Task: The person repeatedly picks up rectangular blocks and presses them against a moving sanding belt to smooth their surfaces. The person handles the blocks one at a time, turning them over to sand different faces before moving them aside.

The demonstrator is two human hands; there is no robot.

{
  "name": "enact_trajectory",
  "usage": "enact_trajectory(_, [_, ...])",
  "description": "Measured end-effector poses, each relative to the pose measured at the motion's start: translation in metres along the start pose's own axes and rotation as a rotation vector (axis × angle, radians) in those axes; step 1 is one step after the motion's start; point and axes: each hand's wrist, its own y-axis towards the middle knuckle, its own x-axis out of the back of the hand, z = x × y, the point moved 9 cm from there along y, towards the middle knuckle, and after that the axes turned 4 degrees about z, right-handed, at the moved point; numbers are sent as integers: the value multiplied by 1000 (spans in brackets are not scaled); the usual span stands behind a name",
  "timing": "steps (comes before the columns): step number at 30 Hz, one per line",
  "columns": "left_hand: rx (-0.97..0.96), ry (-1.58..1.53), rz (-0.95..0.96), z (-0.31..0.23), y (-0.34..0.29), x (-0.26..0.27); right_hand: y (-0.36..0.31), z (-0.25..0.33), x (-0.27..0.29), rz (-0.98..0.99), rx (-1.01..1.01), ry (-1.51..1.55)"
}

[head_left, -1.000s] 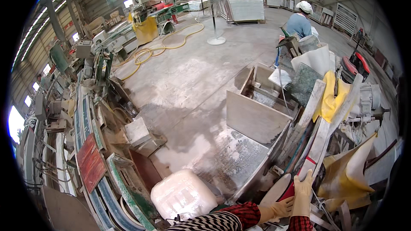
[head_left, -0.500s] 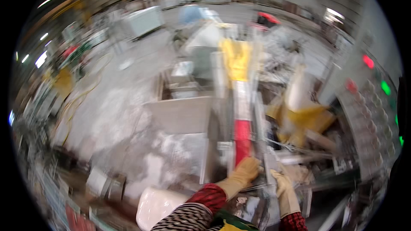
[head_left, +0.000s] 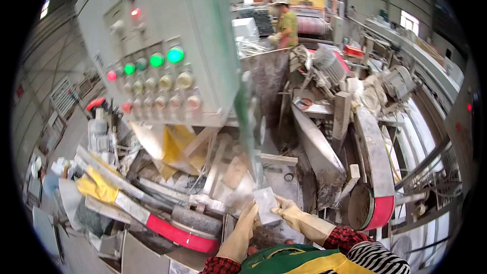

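A thin, pale rectangular tile [head_left: 266,206] is held in front of me, tilted, between my two gloved hands. My left hand [head_left: 245,226], in a cream glove, has its fingers closed along the left edge of the tile. On the opposite edge, my right hand [head_left: 300,219] pinches the tile with thumb and fingers; its glove is cream too. To the left lies a long belt machine [head_left: 133,206] with a red rounded end. Another belt machine [head_left: 375,157], also red at its near end, stands to the right.
A grey control cabinet [head_left: 203,35] with lit buttons hangs over the left. Yellow sheeting [head_left: 96,185] covers part of the left belt. Beyond a stained panel [head_left: 269,78] stands another person [head_left: 287,24]. A motor [head_left: 398,82] and a metal chute [head_left: 317,147] sit to the right.
My view has swung right, bringing the control cabinet and the right belt machine into view. My left hand has left the red belt end, and both hands now grip the tile.
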Motion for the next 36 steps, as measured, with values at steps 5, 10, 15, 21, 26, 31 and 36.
enact_trajectory(5, [218,-39,235,16,-20,-58,-71,18,10,-39,-58,23])
enact_trajectory(10, [211,-74,398,-17,-65,-150,-92,0,66,-174,-70,-133])
enact_trajectory(15, [333,-79,397,38,-42,-126,-98,37,100,-484,147,-80])
enact_trajectory(21, [296,-100,220,24,-41,-114,-110,48,59,-376,81,0])
enact_trajectory(26, [124,-71,245,-9,-40,-97,-115,12,29,-31,-26,-43])
enact_trajectory(31, [266,345,124,-27,-50,-104,-111,19,17,51,-52,-35])
enact_trajectory(36, [99,407,197,-13,-22,-81,-104,21,9,60,1,-58])
